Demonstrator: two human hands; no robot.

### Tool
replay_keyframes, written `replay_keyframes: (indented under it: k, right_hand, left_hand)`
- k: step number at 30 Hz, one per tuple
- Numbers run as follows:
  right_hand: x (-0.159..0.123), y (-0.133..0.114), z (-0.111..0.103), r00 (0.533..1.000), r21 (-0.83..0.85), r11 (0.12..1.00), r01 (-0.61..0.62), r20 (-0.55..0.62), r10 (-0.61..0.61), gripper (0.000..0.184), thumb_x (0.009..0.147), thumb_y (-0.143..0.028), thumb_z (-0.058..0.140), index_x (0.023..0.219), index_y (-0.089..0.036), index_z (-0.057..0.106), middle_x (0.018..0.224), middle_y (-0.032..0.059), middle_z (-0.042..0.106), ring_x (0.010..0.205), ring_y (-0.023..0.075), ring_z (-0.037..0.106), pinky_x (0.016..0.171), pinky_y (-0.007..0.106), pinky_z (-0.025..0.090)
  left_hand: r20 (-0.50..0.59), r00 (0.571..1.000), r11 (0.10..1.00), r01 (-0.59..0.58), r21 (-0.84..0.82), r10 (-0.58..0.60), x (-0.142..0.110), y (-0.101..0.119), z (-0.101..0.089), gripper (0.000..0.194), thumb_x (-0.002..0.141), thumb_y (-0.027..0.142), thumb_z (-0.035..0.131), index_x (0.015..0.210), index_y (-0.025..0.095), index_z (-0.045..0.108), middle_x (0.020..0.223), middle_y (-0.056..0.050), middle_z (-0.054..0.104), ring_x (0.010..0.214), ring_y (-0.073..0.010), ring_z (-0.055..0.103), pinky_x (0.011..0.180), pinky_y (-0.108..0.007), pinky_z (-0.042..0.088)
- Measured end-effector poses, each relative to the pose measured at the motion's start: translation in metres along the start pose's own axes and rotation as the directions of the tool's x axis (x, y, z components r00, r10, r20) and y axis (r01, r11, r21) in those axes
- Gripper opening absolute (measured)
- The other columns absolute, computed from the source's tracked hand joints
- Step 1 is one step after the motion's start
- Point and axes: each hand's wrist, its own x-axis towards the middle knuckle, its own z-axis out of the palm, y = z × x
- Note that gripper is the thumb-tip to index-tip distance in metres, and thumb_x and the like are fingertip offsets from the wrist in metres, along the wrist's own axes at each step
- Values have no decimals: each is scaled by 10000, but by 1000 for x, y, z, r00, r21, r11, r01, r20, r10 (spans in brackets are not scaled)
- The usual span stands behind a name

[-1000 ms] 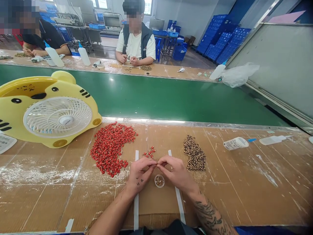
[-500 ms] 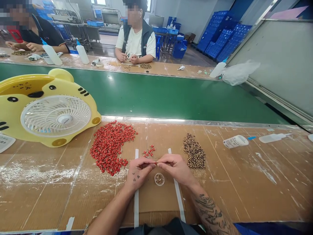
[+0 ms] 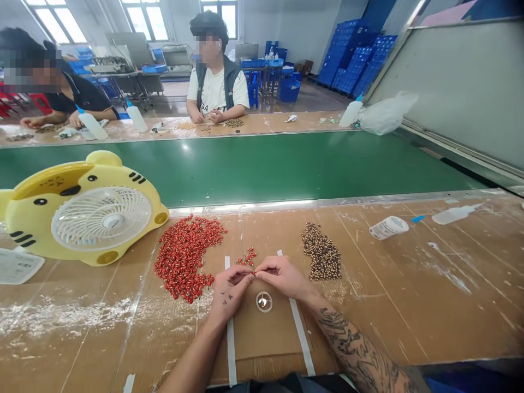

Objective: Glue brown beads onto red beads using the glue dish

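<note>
My left hand (image 3: 232, 285) and my right hand (image 3: 281, 275) meet fingertip to fingertip above a cardboard mat. Pinched between them is a small red piece (image 3: 253, 273), mostly hidden by the fingers; I cannot tell whether a second part is joined to it. Just below the fingers stands a small round clear dish (image 3: 264, 302) with a little liquid or something shiny in it. A few red pieces (image 3: 248, 256) lie right behind my hands. The large heap of red pieces (image 3: 184, 256) is to the left, and a heap of dark and gold beads (image 3: 322, 254) to the right.
A yellow animal-faced fan (image 3: 102, 218) stands at the left. A white tub (image 3: 388, 227) and a squeeze bottle (image 3: 452, 215) lie at the right. Beyond the green belt (image 3: 262, 169), two people work at the far table, near upright bottles (image 3: 136, 118). White tape strips (image 3: 301, 335) border the mat.
The camera view has tilted up and shifted slightly, so more of the far room shows. My hands stay together at the fingertips, still pinching the red piece.
</note>
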Motion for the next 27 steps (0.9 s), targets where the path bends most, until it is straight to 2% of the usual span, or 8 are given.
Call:
replay_keyframes:
  k: [3, 7, 10, 13, 16, 21, 24, 27]
  right_hand:
    - [-5, 9, -12, 989, -55, 997, 49, -139, -56, 153, 842, -244, 637, 893, -179, 766, 851, 51, 744, 746, 169, 648, 683, 274, 498]
    - [-14, 27, -25, 957, -79, 994, 71, -274, -90, 205, 882, -304, 597, 843, -165, 743, 815, 59, 724, 736, 179, 640, 684, 287, 489]
    - [-18, 32, -29, 965, -147, 978, 145, -198, -173, 251, 905, -319, 568, 791, -170, 734, 722, 38, 685, 654, 157, 594, 622, 269, 451]
    - [-21, 29, -29, 971, -142, 966, 218, -72, -230, 258, 907, -337, 574, 799, -175, 743, 686, 26, 666, 608, 140, 552, 585, 254, 426]
    - [-23, 24, -27, 965, -84, 962, 260, 41, -257, 238, 891, -338, 600, 804, -177, 753, 668, 14, 646, 592, 129, 532, 571, 242, 416]
    - [-24, 15, -16, 966, -65, 967, 248, 87, -242, 153, 850, -294, 649, 845, -182, 753, 705, 6, 625, 617, 127, 546, 597, 241, 424]
    - [-24, 13, -10, 969, -52, 970, 235, 90, -230, 153, 851, -306, 657, 854, -183, 748, 723, 14, 636, 637, 136, 565, 604, 244, 437]
    - [-25, 15, -6, 969, -44, 972, 232, 95, -227, 168, 859, -325, 657, 871, -184, 748, 744, 26, 655, 654, 145, 581, 603, 250, 446]
  left_hand:
    - [24, 994, 958, -111, 263, 108, 7, 3, 0, 137, 832, 176, 601, 852, 185, 735, 833, -52, 763, 741, -186, 704, 692, -285, 552]
    - [159, 956, 751, -292, 593, 246, 22, 8, 7, 214, 894, 156, 527, 910, 207, 734, 830, -59, 745, 768, -206, 660, 736, -333, 505]
    - [237, 931, 646, -365, 670, 279, 30, 13, 12, 221, 910, 160, 517, 937, 218, 729, 915, -73, 733, 853, -222, 640, 787, -348, 486]
    - [176, 937, 617, -333, 713, 301, 30, 17, -1, 223, 918, 178, 505, 948, 221, 721, 956, -75, 714, 903, -222, 637, 810, -338, 486]
    - [123, 955, 566, -261, 782, 270, 20, 22, -35, 216, 918, 204, 498, 931, 220, 713, 890, -60, 702, 864, -219, 645, 779, -321, 490]
    - [164, 986, 434, -165, 886, 40, -4, 29, -91, 229, 920, 224, 476, 922, 221, 705, 877, -54, 686, 817, -216, 661, 724, -307, 487]
    - [164, 986, 427, -160, 890, 27, -13, 29, -97, 232, 925, 214, 470, 964, 222, 699, 956, -68, 694, 898, -227, 658, 784, -324, 490]
    - [209, 977, 425, -208, 881, 44, -15, 27, -90, 234, 920, 187, 477, 994, 222, 697, 1003, -81, 687, 956, -234, 639, 836, -336, 486]
